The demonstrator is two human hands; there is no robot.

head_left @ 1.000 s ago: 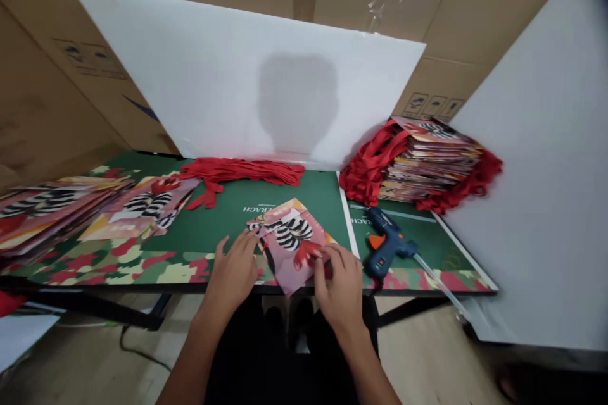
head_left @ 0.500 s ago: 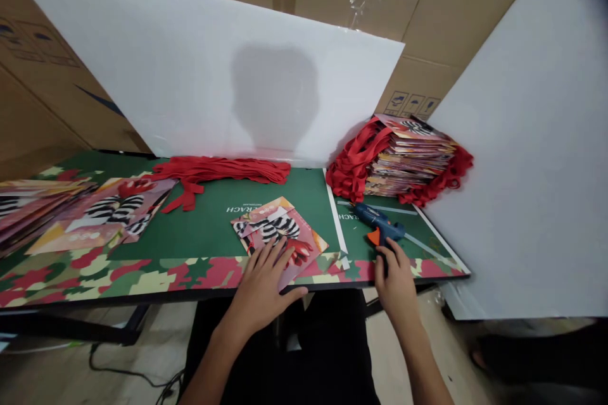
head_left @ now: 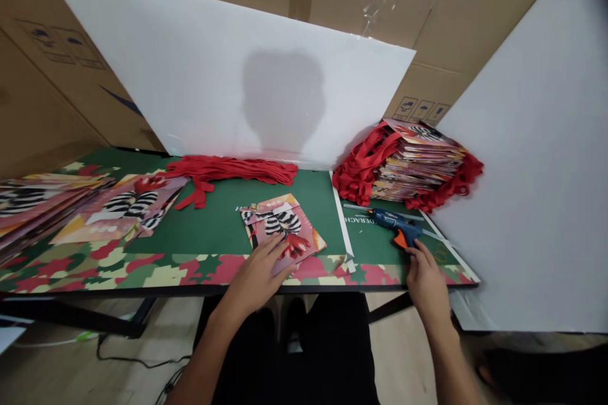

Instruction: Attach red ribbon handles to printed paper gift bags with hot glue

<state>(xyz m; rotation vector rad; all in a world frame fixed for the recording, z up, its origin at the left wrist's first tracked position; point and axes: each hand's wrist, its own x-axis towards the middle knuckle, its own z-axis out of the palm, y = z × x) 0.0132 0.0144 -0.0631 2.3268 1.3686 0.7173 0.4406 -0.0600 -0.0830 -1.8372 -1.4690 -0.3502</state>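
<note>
My left hand point(head_left: 259, 269) lies with fingers stretched out on the lower part of a folded printed paper piece point(head_left: 285, 224). It shows black-and-white stripes and a red flower, and sits tilted near the front edge of the table. My right hand point(head_left: 427, 278) has its fingers curled at the handle end of a blue hot glue gun point(head_left: 392, 220) with an orange trigger. The gun lies on the green tabletop, its nozzle pointing left, with a translucent glue stick point(head_left: 434, 237) sticking out behind.
Red ribbons point(head_left: 232, 169) lie bundled at the back. A stack of printed pieces with red ribbon handles point(head_left: 420, 161) stands at the back right. More flat printed pieces point(head_left: 128, 205) are at the left. White boards point(head_left: 204, 63) and cardboard rise behind the table.
My right hand has shifted right, and the glue gun has moved slightly right with it. My left hand has slid slightly down on the printed piece. The view has shifted a little.
</note>
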